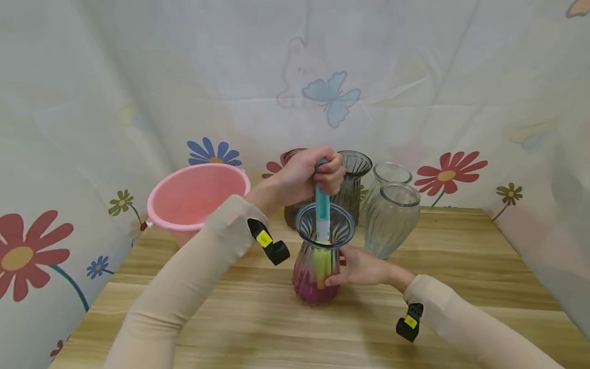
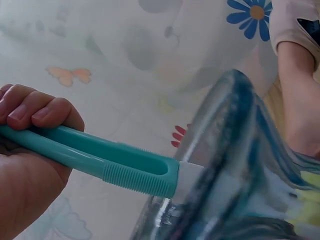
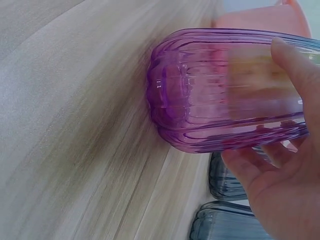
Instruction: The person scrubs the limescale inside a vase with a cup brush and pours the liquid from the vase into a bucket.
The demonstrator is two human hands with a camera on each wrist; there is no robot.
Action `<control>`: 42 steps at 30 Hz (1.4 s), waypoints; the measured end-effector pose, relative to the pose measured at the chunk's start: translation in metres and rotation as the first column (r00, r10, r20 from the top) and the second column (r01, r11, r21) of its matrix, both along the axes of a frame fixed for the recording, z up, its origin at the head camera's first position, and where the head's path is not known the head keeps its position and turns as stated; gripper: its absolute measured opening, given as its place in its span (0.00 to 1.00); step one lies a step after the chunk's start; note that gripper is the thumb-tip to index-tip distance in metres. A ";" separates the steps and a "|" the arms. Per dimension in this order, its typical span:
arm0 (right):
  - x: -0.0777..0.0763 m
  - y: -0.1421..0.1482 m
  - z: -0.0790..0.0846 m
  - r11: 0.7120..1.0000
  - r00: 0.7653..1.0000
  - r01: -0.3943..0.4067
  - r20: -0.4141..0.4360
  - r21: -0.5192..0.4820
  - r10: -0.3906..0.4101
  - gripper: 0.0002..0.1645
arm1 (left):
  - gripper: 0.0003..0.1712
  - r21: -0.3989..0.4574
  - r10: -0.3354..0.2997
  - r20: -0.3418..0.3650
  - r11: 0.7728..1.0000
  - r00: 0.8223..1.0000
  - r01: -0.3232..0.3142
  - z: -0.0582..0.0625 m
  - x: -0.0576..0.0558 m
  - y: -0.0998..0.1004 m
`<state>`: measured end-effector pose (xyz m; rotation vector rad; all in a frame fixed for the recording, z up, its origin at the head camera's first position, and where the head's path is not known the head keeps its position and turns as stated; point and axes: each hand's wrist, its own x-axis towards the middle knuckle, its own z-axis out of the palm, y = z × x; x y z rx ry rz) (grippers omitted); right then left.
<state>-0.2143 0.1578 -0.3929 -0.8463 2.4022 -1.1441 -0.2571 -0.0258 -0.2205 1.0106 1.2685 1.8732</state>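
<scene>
My left hand grips the teal handle of a cleaning brush with a yellow sponge head. The brush points down through the mouth of a ribbed glass vase, and its head shows blurred through the glass. Bluish at the flared rim, the vase turns pink-purple toward its base. Low on its right side, my right hand holds it, thumb on the near side and fingers round the other, as the right wrist view shows. The base appears close over the wooden table in both the head and right wrist views.
To the left stands a pink bucket. Behind the held vase are a dark grey vase and a brownish one, partly hidden by my left arm. Two clear vases, the nearer one overlapping the farther, stand to the right.
</scene>
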 end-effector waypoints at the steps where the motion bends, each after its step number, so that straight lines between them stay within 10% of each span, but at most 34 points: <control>1: 0.000 0.000 0.000 1.000 1.000 -0.005 -0.010 -0.002 0.005 0.44 | 0.22 -0.010 -0.007 0.012 1.000 1.000 0.007 -0.005 -0.001 0.001; 9: 0.000 0.000 -0.003 1.000 1.000 -0.004 -0.020 -0.013 0.004 0.41 | 0.22 -0.124 -0.094 0.049 0.987 0.994 0.099 -0.039 -0.008 0.008; 21: -0.005 0.007 0.002 0.998 0.992 -0.067 0.102 -0.020 0.069 0.41 | 0.22 -0.109 -0.081 0.070 0.990 0.994 0.088 -0.048 -0.014 0.008; 26: -0.006 0.005 -0.002 0.998 0.995 -0.041 0.094 -0.050 0.045 0.39 | 0.22 -0.057 -0.078 0.050 0.995 0.996 0.081 -0.033 -0.010 0.007; 35: -0.003 0.001 -0.002 1.000 0.999 0.024 0.039 -0.020 -0.023 0.45 | 0.22 0.038 0.038 -0.081 0.999 0.996 -0.035 0.028 -0.002 -0.004; 42: 0.001 0.001 -0.001 0.998 0.999 0.051 0.005 -0.025 -0.051 0.45 | 0.21 0.087 0.057 -0.076 0.995 0.995 -0.050 0.030 0.000 -0.007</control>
